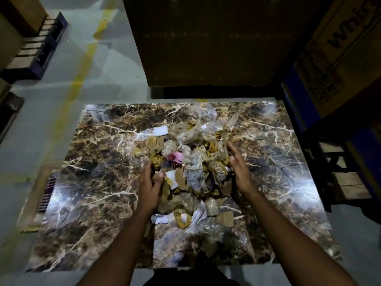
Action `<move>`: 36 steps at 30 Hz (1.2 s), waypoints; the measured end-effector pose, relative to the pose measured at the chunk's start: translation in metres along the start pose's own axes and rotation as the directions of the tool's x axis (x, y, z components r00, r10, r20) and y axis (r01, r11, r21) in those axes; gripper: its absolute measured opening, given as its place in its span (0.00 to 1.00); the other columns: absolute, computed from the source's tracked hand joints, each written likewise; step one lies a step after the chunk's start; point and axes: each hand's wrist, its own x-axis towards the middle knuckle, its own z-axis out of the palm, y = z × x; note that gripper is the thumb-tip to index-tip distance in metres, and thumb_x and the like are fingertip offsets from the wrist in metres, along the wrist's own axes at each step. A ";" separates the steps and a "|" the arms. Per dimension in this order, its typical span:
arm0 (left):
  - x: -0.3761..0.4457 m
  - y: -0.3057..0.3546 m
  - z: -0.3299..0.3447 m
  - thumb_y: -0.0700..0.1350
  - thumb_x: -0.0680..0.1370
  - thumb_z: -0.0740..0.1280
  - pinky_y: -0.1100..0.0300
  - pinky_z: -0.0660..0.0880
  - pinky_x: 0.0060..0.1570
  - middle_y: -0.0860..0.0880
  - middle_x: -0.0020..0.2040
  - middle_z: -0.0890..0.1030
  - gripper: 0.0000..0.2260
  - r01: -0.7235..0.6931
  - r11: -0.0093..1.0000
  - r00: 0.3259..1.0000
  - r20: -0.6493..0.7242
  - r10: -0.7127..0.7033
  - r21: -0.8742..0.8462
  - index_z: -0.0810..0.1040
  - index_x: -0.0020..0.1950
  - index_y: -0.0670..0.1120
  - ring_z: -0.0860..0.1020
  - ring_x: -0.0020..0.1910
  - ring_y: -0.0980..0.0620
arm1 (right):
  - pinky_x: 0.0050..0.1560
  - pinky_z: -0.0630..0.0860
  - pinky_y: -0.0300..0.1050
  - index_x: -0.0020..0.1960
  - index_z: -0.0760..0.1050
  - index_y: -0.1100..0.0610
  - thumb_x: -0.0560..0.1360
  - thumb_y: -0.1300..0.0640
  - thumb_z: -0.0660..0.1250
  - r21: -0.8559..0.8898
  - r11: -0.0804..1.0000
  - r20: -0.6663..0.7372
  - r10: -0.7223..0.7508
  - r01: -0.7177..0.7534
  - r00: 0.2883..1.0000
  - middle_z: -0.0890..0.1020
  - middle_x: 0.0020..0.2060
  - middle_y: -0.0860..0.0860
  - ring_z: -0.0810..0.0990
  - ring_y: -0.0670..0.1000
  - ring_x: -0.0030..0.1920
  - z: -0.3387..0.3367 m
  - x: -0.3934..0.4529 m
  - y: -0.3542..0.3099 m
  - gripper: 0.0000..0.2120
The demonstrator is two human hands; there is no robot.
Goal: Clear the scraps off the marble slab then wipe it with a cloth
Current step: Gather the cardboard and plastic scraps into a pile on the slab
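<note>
A brown veined marble slab lies flat on the floor in front of me. In its middle sits a heap of scraps: crumpled clear plastic, brown cardboard bits, white paper and a pink piece. My left hand presses against the heap's left side, fingers spread, thumb touching the scraps. My right hand stands on edge against the heap's right side, fingers straight. Both hands cup the pile from either side. More scraps lie nearer to me, between my forearms.
A large dark cardboard box stands just beyond the slab. More boxes and a wooden pallet crowd the right. A flat cardboard sheet with a striped cloth peeks from under the slab's left edge. Grey floor with a yellow line lies left.
</note>
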 end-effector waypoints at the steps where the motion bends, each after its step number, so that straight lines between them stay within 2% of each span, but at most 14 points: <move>1: -0.001 -0.004 -0.003 0.69 0.79 0.57 0.38 0.61 0.75 0.51 0.81 0.59 0.32 -0.006 1.000 0.999 -0.037 0.007 0.012 0.57 0.81 0.61 0.59 0.79 0.48 | 0.75 0.60 0.59 0.78 0.62 0.38 0.80 0.35 0.52 -0.004 1.000 -0.052 0.008 -0.008 0.999 0.59 0.80 0.40 0.60 0.46 0.77 -0.006 -0.003 0.004 0.28; 4: -0.016 -0.023 -0.025 0.71 0.79 0.53 0.34 0.62 0.73 0.50 0.80 0.63 0.28 0.020 0.996 0.983 -0.182 -0.004 0.086 0.56 0.78 0.68 0.62 0.78 0.45 | 0.75 0.63 0.61 0.78 0.62 0.38 0.80 0.34 0.54 0.060 0.997 -0.238 0.069 -0.057 0.969 0.62 0.78 0.40 0.63 0.47 0.77 -0.025 -0.036 0.015 0.28; 7: -0.055 -0.047 -0.035 0.71 0.79 0.50 0.34 0.58 0.74 0.48 0.80 0.63 0.33 0.034 0.981 0.963 -0.269 0.019 0.192 0.59 0.80 0.57 0.61 0.78 0.43 | 0.76 0.62 0.64 0.81 0.58 0.44 0.81 0.38 0.53 0.051 0.980 -0.342 0.197 -0.191 0.919 0.61 0.80 0.45 0.61 0.47 0.76 -0.015 -0.092 0.036 0.30; 9: -0.078 -0.052 -0.029 0.73 0.78 0.48 0.35 0.56 0.76 0.49 0.82 0.59 0.36 0.096 0.980 0.961 -0.274 -0.045 0.174 0.57 0.81 0.54 0.57 0.80 0.44 | 0.76 0.62 0.64 0.82 0.54 0.43 0.79 0.35 0.52 -0.022 0.972 -0.320 0.215 -0.235 0.922 0.58 0.81 0.48 0.60 0.47 0.77 0.009 -0.126 0.038 0.33; 11: -0.088 -0.049 -0.012 0.72 0.79 0.47 0.38 0.54 0.77 0.51 0.83 0.55 0.36 0.109 0.980 0.970 -0.231 -0.068 0.169 0.54 0.82 0.54 0.53 0.81 0.48 | 0.76 0.65 0.53 0.83 0.49 0.45 0.79 0.35 0.52 -0.047 0.972 -0.311 0.205 -0.230 0.928 0.58 0.80 0.47 0.63 0.38 0.73 0.039 -0.143 0.033 0.36; 13: -0.087 -0.035 0.011 0.70 0.79 0.49 0.41 0.54 0.78 0.51 0.83 0.54 0.36 0.082 0.989 0.980 -0.189 -0.058 0.122 0.54 0.82 0.53 0.52 0.81 0.50 | 0.77 0.57 0.45 0.84 0.45 0.50 0.80 0.40 0.54 -0.065 0.967 -0.370 0.206 -0.247 0.906 0.54 0.81 0.47 0.57 0.34 0.74 0.068 -0.140 0.021 0.37; 15: -0.083 -0.019 0.029 0.68 0.79 0.51 0.42 0.54 0.78 0.51 0.83 0.53 0.36 0.070 0.997 0.983 -0.171 -0.063 0.039 0.54 0.83 0.51 0.51 0.81 0.50 | 0.77 0.50 0.47 0.84 0.43 0.49 0.79 0.39 0.54 -0.013 0.964 -0.422 0.234 -0.264 0.876 0.48 0.83 0.49 0.49 0.39 0.76 0.089 -0.127 0.014 0.38; 17: -0.078 -0.010 0.039 0.65 0.80 0.53 0.44 0.53 0.78 0.51 0.83 0.52 0.35 0.059 0.998 0.982 -0.180 -0.061 -0.012 0.52 0.83 0.50 0.50 0.81 0.52 | 0.79 0.50 0.54 0.83 0.41 0.47 0.79 0.36 0.53 0.082 0.956 -0.447 0.287 -0.281 0.847 0.46 0.83 0.49 0.47 0.45 0.79 0.095 -0.113 0.009 0.38; 21: -0.087 -0.015 0.025 0.66 0.81 0.51 0.45 0.53 0.78 0.52 0.83 0.51 0.36 -0.018 1.000 0.976 -0.216 0.021 0.015 0.49 0.83 0.50 0.50 0.81 0.53 | 0.76 0.58 0.66 0.82 0.41 0.38 0.80 0.33 0.52 0.141 0.961 -0.520 0.277 -0.239 0.808 0.48 0.83 0.49 0.57 0.56 0.80 0.066 -0.124 0.016 0.35; 24: -0.106 -0.033 0.002 0.69 0.80 0.51 0.44 0.51 0.79 0.54 0.84 0.47 0.37 -0.060 0.994 0.981 -0.178 0.075 0.088 0.45 0.83 0.52 0.47 0.82 0.55 | 0.79 0.55 0.61 0.83 0.45 0.44 0.80 0.39 0.53 0.051 0.969 -0.548 0.230 -0.242 0.804 0.49 0.82 0.44 0.53 0.51 0.81 0.047 -0.164 0.028 0.35; 28: -0.120 -0.051 -0.001 0.71 0.79 0.46 0.43 0.49 0.79 0.47 0.84 0.47 0.42 -0.115 0.951 0.989 -0.061 0.137 0.287 0.48 0.83 0.44 0.45 0.82 0.52 | 0.79 0.55 0.62 0.83 0.50 0.58 0.79 0.45 0.52 -0.115 0.926 -0.489 0.261 -0.359 0.832 0.55 0.82 0.58 0.55 0.58 0.81 0.086 -0.194 0.036 0.35; 30: -0.119 -0.045 0.011 0.70 0.79 0.46 0.42 0.50 0.79 0.44 0.83 0.48 0.41 -0.104 0.949 0.990 -0.059 0.127 0.298 0.49 0.82 0.42 0.47 0.82 0.49 | 0.78 0.57 0.65 0.82 0.50 0.62 0.80 0.47 0.53 -0.218 0.899 -0.490 0.235 -0.379 0.839 0.55 0.81 0.59 0.55 0.59 0.81 0.117 -0.191 0.036 0.35; 32: -0.116 -0.036 0.025 0.65 0.80 0.49 0.40 0.51 0.78 0.44 0.83 0.50 0.38 -0.064 0.966 0.990 -0.105 0.093 0.249 0.48 0.82 0.42 0.48 0.81 0.50 | 0.78 0.58 0.64 0.82 0.50 0.60 0.80 0.46 0.54 -0.172 0.907 -0.530 0.243 -0.383 0.813 0.55 0.82 0.58 0.57 0.59 0.80 0.145 -0.176 0.027 0.35; 36: -0.107 -0.017 0.049 0.60 0.80 0.53 0.40 0.51 0.78 0.47 0.83 0.50 0.36 -0.018 0.996 0.974 -0.223 0.036 0.083 0.50 0.82 0.42 0.48 0.81 0.52 | 0.78 0.58 0.64 0.83 0.50 0.58 0.81 0.45 0.55 -0.011 0.965 -0.627 0.199 -0.264 0.753 0.52 0.83 0.54 0.54 0.56 0.82 0.176 -0.141 0.005 0.35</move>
